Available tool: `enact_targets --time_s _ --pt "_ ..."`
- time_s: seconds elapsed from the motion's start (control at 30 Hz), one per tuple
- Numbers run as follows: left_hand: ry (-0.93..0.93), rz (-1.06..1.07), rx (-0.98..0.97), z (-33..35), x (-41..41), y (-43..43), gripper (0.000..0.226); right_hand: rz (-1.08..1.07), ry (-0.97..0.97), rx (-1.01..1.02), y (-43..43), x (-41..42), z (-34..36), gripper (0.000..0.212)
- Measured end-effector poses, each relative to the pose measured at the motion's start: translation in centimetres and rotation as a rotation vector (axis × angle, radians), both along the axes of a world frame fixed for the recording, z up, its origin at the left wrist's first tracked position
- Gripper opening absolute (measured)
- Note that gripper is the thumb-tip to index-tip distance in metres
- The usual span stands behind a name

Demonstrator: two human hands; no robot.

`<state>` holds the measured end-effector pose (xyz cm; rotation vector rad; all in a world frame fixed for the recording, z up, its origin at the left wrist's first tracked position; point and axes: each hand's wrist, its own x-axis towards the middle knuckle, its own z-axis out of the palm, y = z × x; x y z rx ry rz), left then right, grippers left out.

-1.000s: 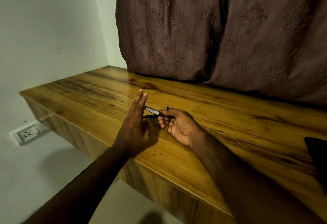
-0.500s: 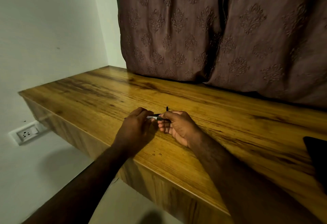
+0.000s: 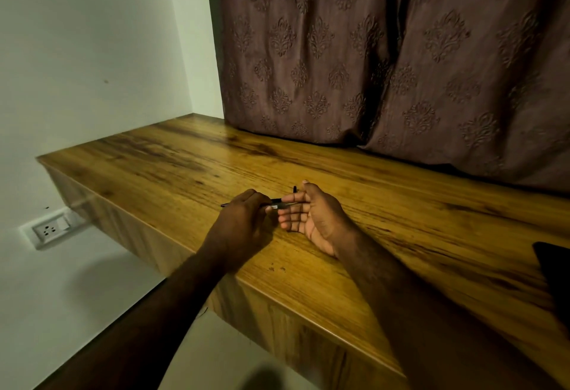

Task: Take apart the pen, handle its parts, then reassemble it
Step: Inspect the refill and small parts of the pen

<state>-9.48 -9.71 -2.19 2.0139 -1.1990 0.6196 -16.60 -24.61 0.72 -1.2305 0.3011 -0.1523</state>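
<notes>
Holding the pen (image 3: 279, 202) low over the wooden counter (image 3: 401, 220), I have my two hands close together near its front edge. Half a second ago my right hand (image 3: 311, 217) was curled around the pen's right end; now it has opened, palm turned up and to the left, fingers spread and relaxed, so its grip is apart and the pen's pale middle section only lies across my fingertips. My left hand (image 3: 243, 220), which a second ago was held flat and upright beside the pen, has closed over the pen's left part, its grip together on the barrel. To me this reads as the pen passing to my left hand, perhaps just after a pull or twist, though I cannot say whether a part has actually come loose. Much is hard to make out: the pen is thin and dark, and my left knuckles cover most of it. A slim dark tip (image 3: 225, 204) pokes out to the left of that hand, and a small dark upright piece (image 3: 294, 189) shows just beyond my right fingers; whether it belongs to the pen I cannot tell. A dark object (image 3: 552, 269) is cut off at the right edge. A patterned curtain (image 3: 385, 50) hangs at the far side.
</notes>
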Motion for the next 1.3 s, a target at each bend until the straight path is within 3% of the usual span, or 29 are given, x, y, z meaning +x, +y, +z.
enact_targets --time_s 0.17,0.33,0.63,0.97,1.17,1.3 --pt "0.016 0.034 -0.003 0.1 -0.1 0.0 0.016 -0.001 0.000 -0.004 -0.2 0.0 -0.1 0.051" --pt "0.046 0.041 -0.043 0.6 -0.5 0.0 0.037 -0.024 -0.026 -0.006 -0.7 -0.1 -0.2 0.036" --pt "0.079 0.058 -0.066 0.4 -0.4 0.0 0.045 0.012 -0.082 -0.015 -0.9 -0.3 -0.5 0.017" --pt "0.084 0.075 -0.072 0.7 -0.6 0.1 0.041 -0.038 -0.065 -0.113 -1.6 -0.3 -0.4 0.027" --pt "0.124 0.123 -0.068 0.7 -0.9 0.2 0.046 -0.091 -0.074 -0.128 -3.2 -0.9 0.3 0.021" --pt "0.148 0.127 -0.040 0.5 -0.8 0.2 0.024 -0.156 -0.074 -0.141 -3.9 -1.1 0.3 0.025"
